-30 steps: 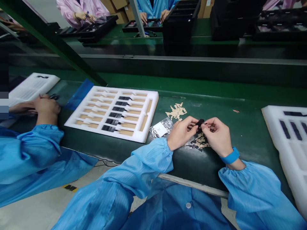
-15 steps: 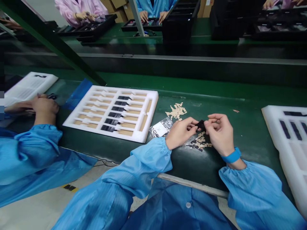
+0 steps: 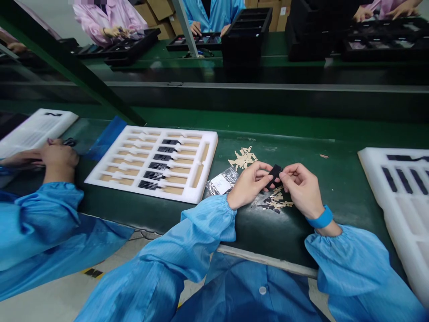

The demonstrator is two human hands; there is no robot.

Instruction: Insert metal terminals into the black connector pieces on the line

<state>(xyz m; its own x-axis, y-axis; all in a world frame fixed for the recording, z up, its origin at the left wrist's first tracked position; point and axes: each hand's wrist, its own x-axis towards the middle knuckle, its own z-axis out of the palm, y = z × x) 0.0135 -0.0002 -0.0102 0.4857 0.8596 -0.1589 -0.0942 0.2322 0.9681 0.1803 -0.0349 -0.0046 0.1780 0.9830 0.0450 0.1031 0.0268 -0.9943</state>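
My left hand (image 3: 248,184) pinches a small black rectangular part (image 3: 274,176) between thumb and fingers, a little above the green bench. At its upper right edge, the thumb and forefinger of my right hand (image 3: 300,187) are pressed together on it; anything tiny between those fingertips is hidden. Below the hands lies a loose pile of small tan and black pieces (image 3: 277,202). Beyond my left hand is a heap of tan cut-out pieces (image 3: 244,157). Beside that wrist rests a clear plastic bag (image 3: 221,182) with a white label.
Left of me stands a white foam tray (image 3: 205,172) holding several black parts; another foam tray (image 3: 372,174) is at right. A co-worker's hands (image 3: 60,156) work at far left, near a blue sheet (image 3: 106,137). A slanted green post (image 3: 72,74) crosses there. Black trays (image 3: 246,40) stack across the bench.
The black part has turned so more of its flat face shows between my hands. My fingers have shifted slightly on it. The whole view has moved a little.
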